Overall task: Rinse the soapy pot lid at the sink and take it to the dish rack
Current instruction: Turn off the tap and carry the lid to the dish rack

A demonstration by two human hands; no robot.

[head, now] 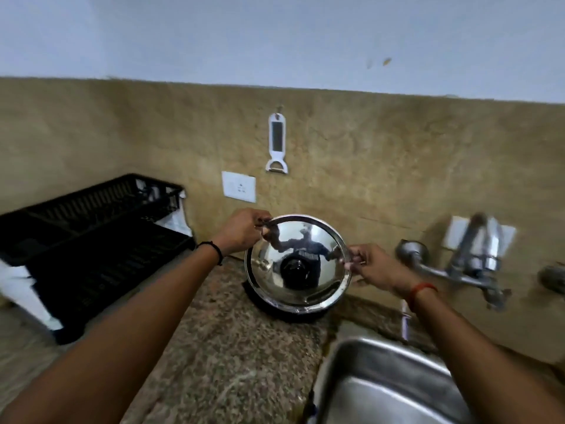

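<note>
Both hands pinch the lid's [298,260] rim, left hand [241,232] at its far-left edge, right hand [371,266] at its right; the lid hangs over the tabletop [232,341], between rack [91,237] at left and sink [385,384] at near right; open tabletop lies between; tap [470,261] blurred; a dark object under the lid is mostly hidden.

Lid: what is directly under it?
Under the lid, held by both hands, a dark round object sits on the counter. Only its front edge shows; the lid covers the rest.
</note>
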